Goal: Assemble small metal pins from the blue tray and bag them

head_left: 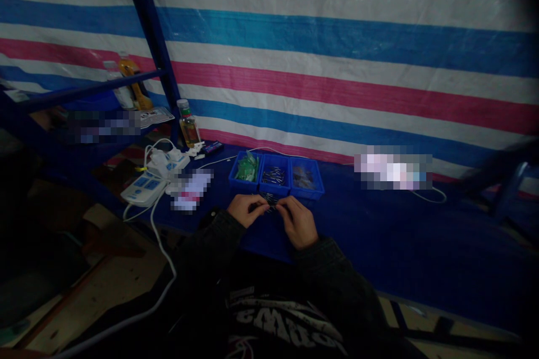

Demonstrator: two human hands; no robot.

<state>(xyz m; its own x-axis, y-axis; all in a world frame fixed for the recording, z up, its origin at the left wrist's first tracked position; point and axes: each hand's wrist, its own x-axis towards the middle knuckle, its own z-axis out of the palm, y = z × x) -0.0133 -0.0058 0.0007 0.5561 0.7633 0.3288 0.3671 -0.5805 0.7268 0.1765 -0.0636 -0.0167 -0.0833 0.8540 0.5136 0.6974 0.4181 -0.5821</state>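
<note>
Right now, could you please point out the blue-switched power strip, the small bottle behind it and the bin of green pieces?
Blue-switched power strip (142, 189), head view, top face.
Small bottle (188, 132), head view, body.
Blue bin (236, 180), head view, front wall.

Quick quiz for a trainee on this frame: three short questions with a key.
1. True or false: the left hand and right hand are at small dark metal pieces just in front of three blue plastic bins.
2. Which bin holds the green items? A) the one nearest the white power strip B) the middle one C) the one farthest from the power strip
3. Fill in the blank: the striped backdrop is a plastic ____.

Key: 1 true; 2 A; 3 tarpaulin.
</note>
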